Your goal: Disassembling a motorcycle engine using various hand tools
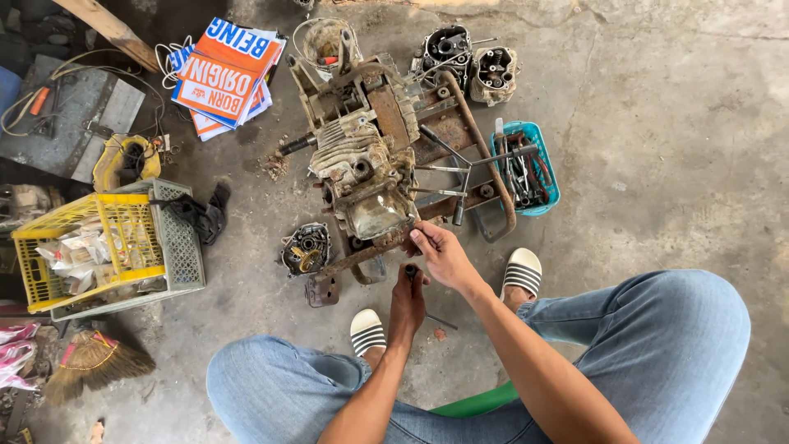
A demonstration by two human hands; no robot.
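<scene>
Gripping the near end of a rusty frame bar (pixel 362 255), the right hand (pixel 440 255) has its fingers curled tight around the metal, close under the shiny cover of the engine block (pixel 366 160). The left hand (pixel 408 292), just below it, is closed around a small dark tool (pixel 410 270) whose tip points up at the bar. The engine sits on the concrete floor (pixel 657 123), near its middle. A detached round casing (pixel 306 248) lies just left of the bar. A blue tray of tools (pixel 538 136) rests to the right, two cylinder heads (pixel 468 62) beyond. A yellow crate (pixel 90 251) stands well apart, left.
</scene>
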